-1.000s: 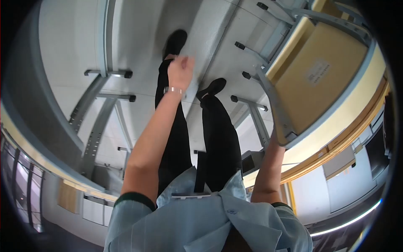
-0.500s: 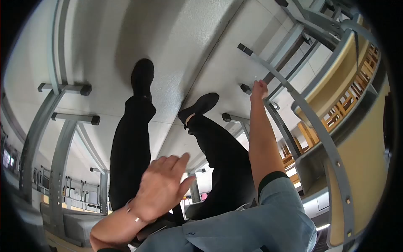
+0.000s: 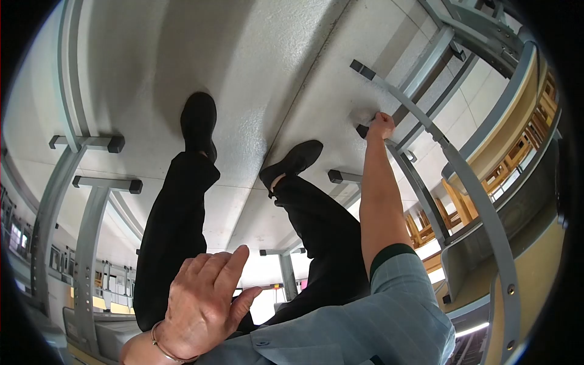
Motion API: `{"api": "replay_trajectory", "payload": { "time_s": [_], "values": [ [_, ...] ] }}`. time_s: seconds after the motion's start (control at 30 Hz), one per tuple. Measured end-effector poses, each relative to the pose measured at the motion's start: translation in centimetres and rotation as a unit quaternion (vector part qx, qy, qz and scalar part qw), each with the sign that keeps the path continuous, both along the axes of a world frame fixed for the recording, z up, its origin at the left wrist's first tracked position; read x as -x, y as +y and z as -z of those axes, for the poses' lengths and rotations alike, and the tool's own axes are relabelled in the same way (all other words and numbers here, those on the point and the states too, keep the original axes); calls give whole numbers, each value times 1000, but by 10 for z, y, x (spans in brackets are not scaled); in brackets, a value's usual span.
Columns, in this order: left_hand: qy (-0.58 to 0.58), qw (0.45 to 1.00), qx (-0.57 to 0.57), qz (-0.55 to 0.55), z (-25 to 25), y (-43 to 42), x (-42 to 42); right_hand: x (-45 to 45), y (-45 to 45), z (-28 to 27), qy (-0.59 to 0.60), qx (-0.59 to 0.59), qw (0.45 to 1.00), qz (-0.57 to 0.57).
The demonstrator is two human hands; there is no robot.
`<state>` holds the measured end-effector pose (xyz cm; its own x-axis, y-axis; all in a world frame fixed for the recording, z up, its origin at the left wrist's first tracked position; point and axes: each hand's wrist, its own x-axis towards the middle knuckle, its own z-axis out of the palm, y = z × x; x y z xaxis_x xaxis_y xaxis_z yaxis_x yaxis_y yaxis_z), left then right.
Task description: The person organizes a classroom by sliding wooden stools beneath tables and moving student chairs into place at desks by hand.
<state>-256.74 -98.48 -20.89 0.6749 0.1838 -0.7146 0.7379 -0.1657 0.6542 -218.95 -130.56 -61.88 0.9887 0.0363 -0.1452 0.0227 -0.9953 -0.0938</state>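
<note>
My left hand (image 3: 204,301), a thin bracelet (image 3: 167,350) at its wrist, hovers over my lap, back upward. Its fingers are stretched out with the thumb apart, and it holds nothing. My right hand (image 3: 381,126) reaches far down to the floor (image 3: 292,55), fingers closed, beside the black-capped foot of a grey metal frame (image 3: 404,164). A faint, see-through whitish thing (image 3: 363,114) shows at its fingertips; what it is and how it is held are too unclear to make out.
Grey desk legs (image 3: 91,237) with black end caps stand on the left. To the right is a chair or desk with a curved grey frame (image 3: 474,194) and pale wooden panels (image 3: 541,286). My black shoes (image 3: 199,121) rest on the tiled floor. Wooden slatted furniture shows beyond.
My left hand has moved down and to the left. My right hand stays low by the frame's foot, shifted slightly, and the whitish thing at its fingertips shows larger. The whole view has shifted a little.
</note>
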Motion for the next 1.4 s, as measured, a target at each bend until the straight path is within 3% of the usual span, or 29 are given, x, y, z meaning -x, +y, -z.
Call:
{"api": "replay_trajectory", "payload": {
  "time_s": [0.27,0.37,0.47,0.57,0.67,0.77,1.07,1.13,1.27,1.4],
  "values": [
    [24,999,20,10,2,7,-5,-21,-16,23,35,59,997,-24],
    [20,1000,18,10,3,6,-5,-9,13,-2,65,126,987,-75],
    [31,999,29,10,4,8,-6,-11,-1,13,33,133,986,-95],
    [37,999,28,15,5,7,-4,-23,-53,38,53,44,998,11],
    [11,1000,9,19,7,5,-2,-10,-29,-1,151,-73,980,105],
    [27,999,40,16,7,4,-4,1,-3,-19,121,-281,946,103],
    [22,999,32,25,8,5,-9,-16,-15,-6,122,-131,984,-8],
    [23,999,32,27,7,4,-12,-20,-14,-8,103,-51,990,-85],
    [12,999,31,21,7,2,-16,-33,-27,8,88,42,977,-189],
    [23,999,35,23,7,2,-19,-23,-4,-5,69,110,967,-218]
  ]
}}
